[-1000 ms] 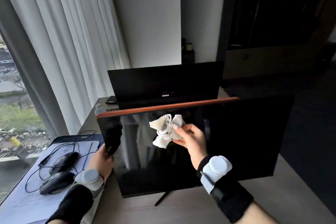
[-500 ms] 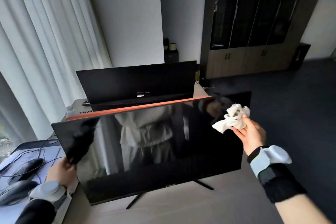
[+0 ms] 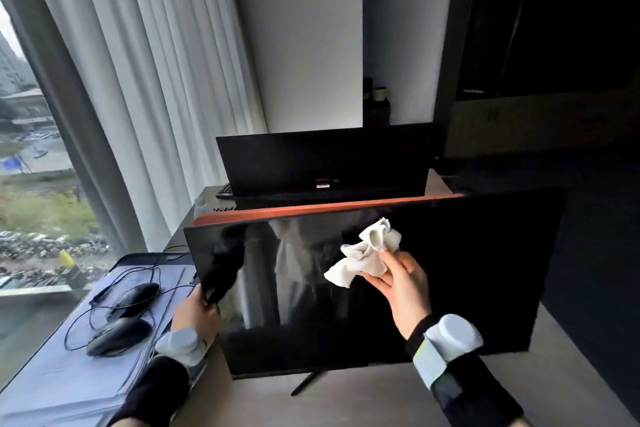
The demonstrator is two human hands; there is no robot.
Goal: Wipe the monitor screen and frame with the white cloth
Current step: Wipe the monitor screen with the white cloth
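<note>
A black monitor (image 3: 467, 270) stands on thin legs on the desk in front of me, its dark glossy screen showing reflections. My right hand (image 3: 403, 282) holds a bunched white cloth (image 3: 367, 255) against the upper middle of the screen. My left hand (image 3: 195, 315) grips the monitor's left edge about halfway down. Both wrists carry pale bands over black sleeves.
A second black monitor (image 3: 325, 159) stands behind, past an orange-brown divider edge (image 3: 311, 208). Two black wired mice (image 3: 119, 336) lie on a blue mat (image 3: 52, 378) at the left. White curtains and a window fill the left; a dark cabinet stands at the right.
My right hand with the cloth swept from the screen's upper middle out to its upper right edge, then back toward the middle. The head view swung right and back. My left hand kept its grip.
</note>
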